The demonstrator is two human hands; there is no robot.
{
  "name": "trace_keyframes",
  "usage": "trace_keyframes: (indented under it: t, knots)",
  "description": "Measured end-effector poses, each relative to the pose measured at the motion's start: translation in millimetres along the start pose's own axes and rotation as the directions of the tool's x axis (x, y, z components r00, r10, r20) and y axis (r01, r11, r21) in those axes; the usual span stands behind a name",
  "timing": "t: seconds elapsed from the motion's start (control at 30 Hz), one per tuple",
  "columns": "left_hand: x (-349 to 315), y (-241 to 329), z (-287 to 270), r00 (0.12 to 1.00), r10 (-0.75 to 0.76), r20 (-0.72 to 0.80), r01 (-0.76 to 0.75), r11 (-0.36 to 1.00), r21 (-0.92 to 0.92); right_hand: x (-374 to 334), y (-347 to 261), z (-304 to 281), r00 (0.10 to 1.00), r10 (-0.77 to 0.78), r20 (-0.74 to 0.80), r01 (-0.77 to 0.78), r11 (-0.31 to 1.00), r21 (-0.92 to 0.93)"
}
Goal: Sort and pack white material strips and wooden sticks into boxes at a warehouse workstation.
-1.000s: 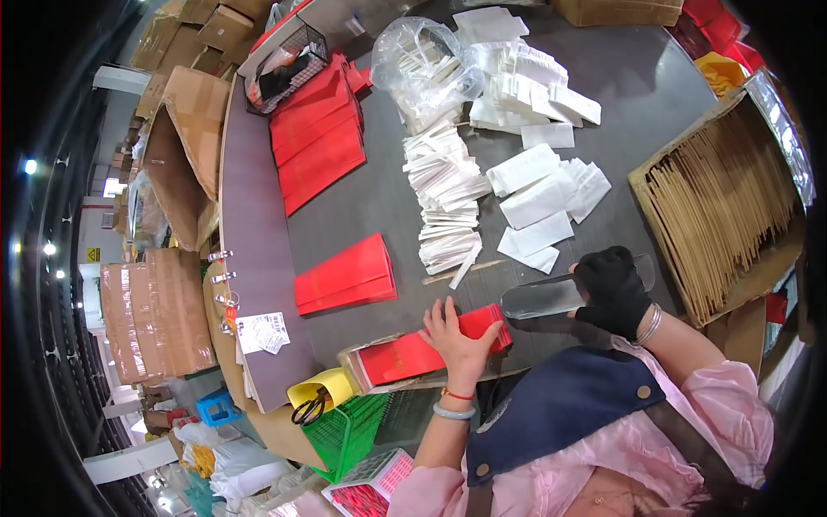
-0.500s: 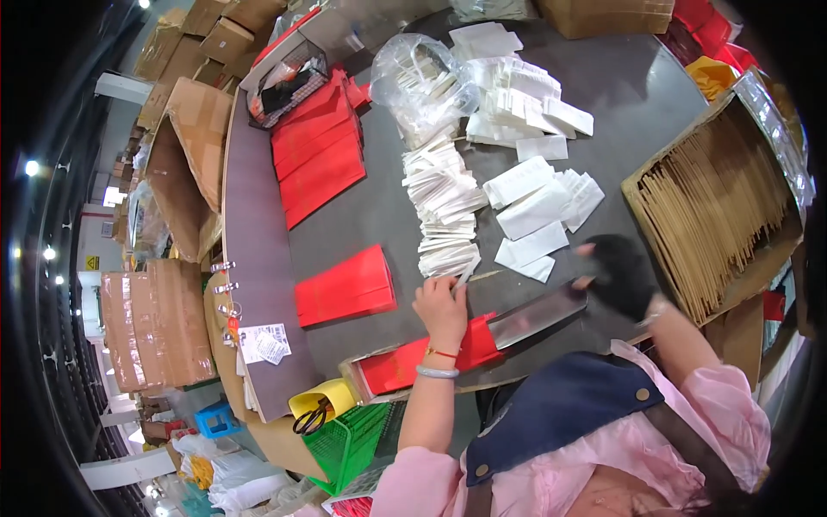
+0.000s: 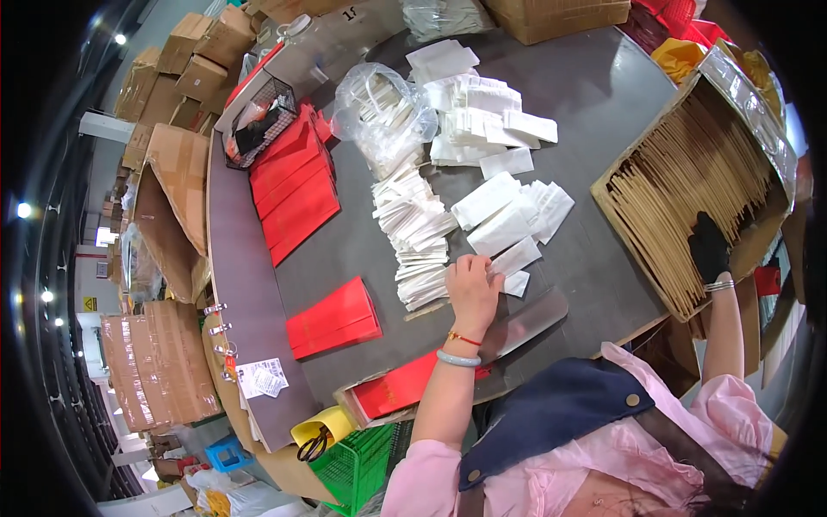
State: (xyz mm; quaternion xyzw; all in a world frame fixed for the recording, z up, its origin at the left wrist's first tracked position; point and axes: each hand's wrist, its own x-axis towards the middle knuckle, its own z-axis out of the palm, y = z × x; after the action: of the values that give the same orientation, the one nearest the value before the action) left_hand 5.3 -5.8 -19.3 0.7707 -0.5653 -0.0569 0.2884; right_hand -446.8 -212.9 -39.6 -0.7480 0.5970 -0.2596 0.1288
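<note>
Fingers of our left hand [image 3: 473,295] have one near red bundle [image 3: 334,317] leftward; bent at white packets [image 3: 519,257], whether pinching we cannot tell. Rightward follow one clear plastic piece [image 3: 536,322], open counter [image 3: 594,254], one carton [image 3: 760,238] blocking its edge, our gloved right hand [image 3: 711,247] on brown strips [image 3: 689,172], grip hidden.

This looks like a packing workshop or warehouse floor; taped corrugated cartons [image 3: 159,366] stand stacked at the left; lamps [image 3: 46,295] shine overhead; a yellow warning sign [image 3: 90,303] shows behind; a grey worktable [image 3: 594,112] bears heaps of white paper packets [image 3: 495,202]; an open carton [image 3: 639,256] full of brown strips [image 3: 689,185] sits at its right; a green plastic basket [image 3: 366,478] is below the near edge.
</note>
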Motion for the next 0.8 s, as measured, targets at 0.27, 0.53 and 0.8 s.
trace_keyframes:
  t: [0.27,0.53,0.8]
  knots:
    - [-19,28,-59,0.850,-0.315,0.421,0.488,0.773,-0.406,18,-16,-19,0.961,0.036,0.275,0.023,0.978,-0.207]
    - [-85,31,-77,0.981,-0.135,0.138,0.133,0.991,0.022,14,14,-15,0.991,-0.124,0.051,0.134,0.904,-0.405]
    - [-118,10,-91,0.976,-0.095,0.196,0.077,0.992,0.099,-60,-221,34,0.575,-0.654,0.491,0.524,0.756,0.393]
